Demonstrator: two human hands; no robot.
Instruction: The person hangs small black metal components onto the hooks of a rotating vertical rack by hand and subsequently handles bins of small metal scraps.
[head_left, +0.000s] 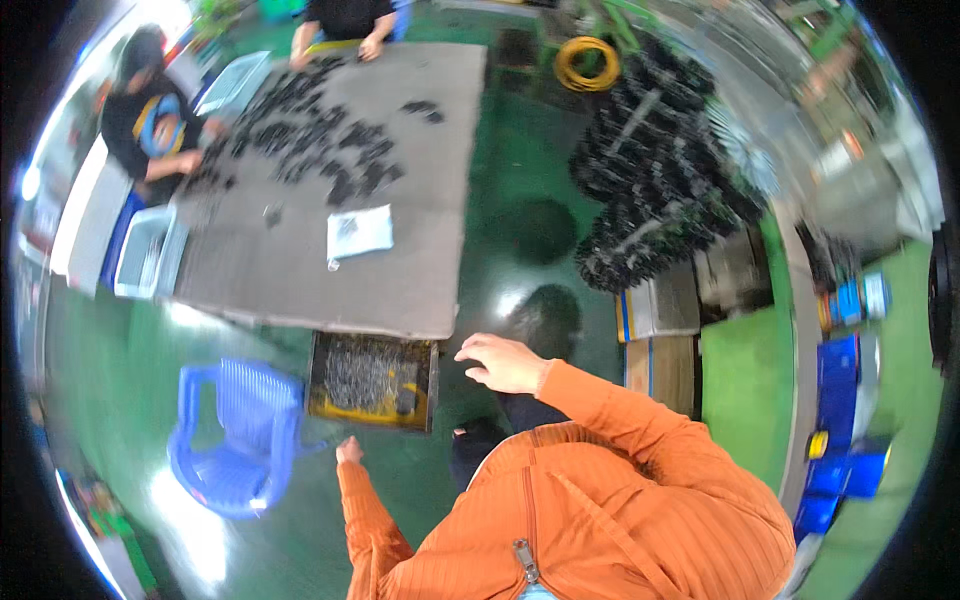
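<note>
Grey worktable (400, 280) at eleven o'clock, strewn with black parts (320, 140); yellow-rimmed crate (372, 376) of dark metal pieces just below its near edge, blue plastic chair (235, 440) at nine o'clock; right hand (505, 362) empty, fingers spread, hovering right of crate; left hand (348, 451) below crate, finger state unclear

A person in an orange jacket stands by a yellow crate (372, 377) of dark metal parts, right hand (503, 362) open above the green floor (520, 150), left hand (349, 451) lowered near a blue chair (240, 435).
</note>
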